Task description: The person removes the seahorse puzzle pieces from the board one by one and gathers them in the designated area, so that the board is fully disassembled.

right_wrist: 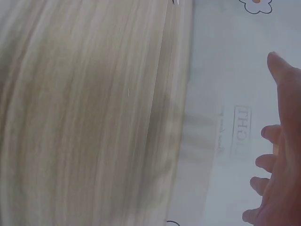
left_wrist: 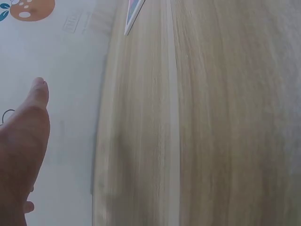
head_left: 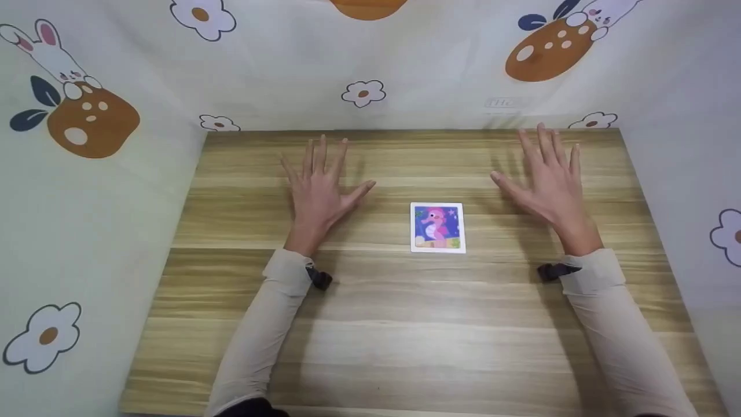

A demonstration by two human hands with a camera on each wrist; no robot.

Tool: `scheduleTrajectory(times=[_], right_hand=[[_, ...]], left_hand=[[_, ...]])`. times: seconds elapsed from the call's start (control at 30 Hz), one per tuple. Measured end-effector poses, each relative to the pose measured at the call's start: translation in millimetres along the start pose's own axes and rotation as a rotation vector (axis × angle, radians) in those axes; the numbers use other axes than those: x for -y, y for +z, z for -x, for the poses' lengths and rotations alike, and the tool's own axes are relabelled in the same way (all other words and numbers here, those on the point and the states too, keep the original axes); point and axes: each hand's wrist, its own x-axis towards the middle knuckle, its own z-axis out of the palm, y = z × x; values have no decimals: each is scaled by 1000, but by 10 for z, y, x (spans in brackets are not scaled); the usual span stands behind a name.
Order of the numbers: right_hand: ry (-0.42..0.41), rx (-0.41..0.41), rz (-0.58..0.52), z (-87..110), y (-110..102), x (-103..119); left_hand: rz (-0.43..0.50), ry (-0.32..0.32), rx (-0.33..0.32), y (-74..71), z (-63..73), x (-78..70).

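A square white-bordered picture card or puzzle point(head_left: 438, 227) with a pink seahorse on blue lies flat near the middle of the wooden table. To its left, my left hand point(head_left: 317, 196) is held with fingers spread, palm down and holding nothing. On the other side my right hand point(head_left: 550, 188) has its fingers spread too, pointing toward the back wall, with nothing in it. In the left wrist view, the thumb point(left_wrist: 35, 101) shows at the left and a corner of the card point(left_wrist: 134, 14) at the top. The right wrist view shows the right hand point(right_wrist: 284, 141) at its edge.
The wood-grain table point(head_left: 376, 336) is bounded by pale cloth walls point(head_left: 278, 75) at the back and both sides, printed with flowers, rabbits and orange fruit. A dark strap-like device point(head_left: 320, 278) sits at the left cuff, another point(head_left: 556, 271) at the right cuff.
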Motion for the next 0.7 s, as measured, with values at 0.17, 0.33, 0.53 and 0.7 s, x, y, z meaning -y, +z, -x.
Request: scheduleTrajectory(times=[0.17,0.33,0.53,0.7], right_hand=[[-19,-73,-48,16,17,15],[-48,-162,-119,43,55,40],[-48,-206,-177,109,112,89],[-35,-206,-227,165,151,149]], left_hand=[[19,10,12,-31,11,-32],[72,27,-17,-62,25,-76],[137,50,-54,-94,70,-141],[173,65,-55,-94,127,-201]])
